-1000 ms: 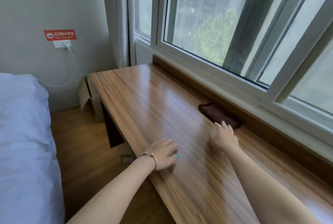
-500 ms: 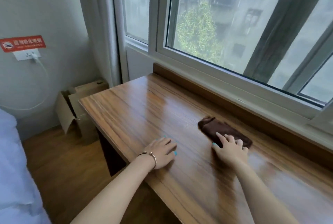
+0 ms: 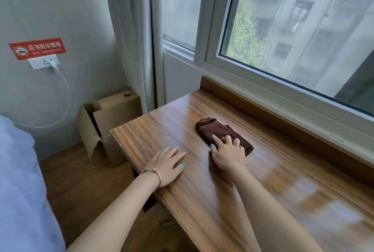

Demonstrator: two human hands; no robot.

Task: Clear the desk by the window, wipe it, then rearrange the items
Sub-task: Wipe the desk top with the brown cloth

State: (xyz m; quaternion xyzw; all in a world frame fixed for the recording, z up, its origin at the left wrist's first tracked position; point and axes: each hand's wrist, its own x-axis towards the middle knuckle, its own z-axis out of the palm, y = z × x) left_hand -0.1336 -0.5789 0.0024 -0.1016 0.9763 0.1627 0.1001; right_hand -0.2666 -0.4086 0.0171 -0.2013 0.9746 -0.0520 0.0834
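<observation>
A: On the wooden desk (image 3: 202, 197), just this side of the window (image 3: 283, 35), what lies there?

B: A folded dark brown cloth (image 3: 218, 132). It sits on the desk top between the front edge and the raised wooden ledge (image 3: 263, 108) that runs under the window, nearer to the ledge.

A: And the hands?

B: The right hand (image 3: 228, 154) rests on the cloth's near end, palm down. Its fingers (image 3: 217, 140) bend a little over the fabric and press on it; they do not wrap round it. The far end of the cloth sticks out beyond the fingertips, toward the desk's left end.

A: The other one?

B: The left hand (image 3: 168, 164) lies flat on the bare wood, fingers spread and straight, holding nothing. It is on the side of the cloth away from the window, close to the desk's front edge, and apart from the cloth. A thin bracelet (image 3: 155, 174) circles that wrist. Both hands have turquoise nails.

A: Anything past the desk?

B: Off its left end, on the floor, stands a cardboard box (image 3: 113, 118) with a flap hanging open, against the wall beside a pale curtain (image 3: 133, 35). Further from the window along that wall are a red no-smoking sign (image 3: 37, 48) and, right under it, a white socket (image 3: 43, 61) with a white cable (image 3: 66, 97) plugged in. Blue bedding (image 3: 22, 187) fills the corner farthest from the window.
</observation>
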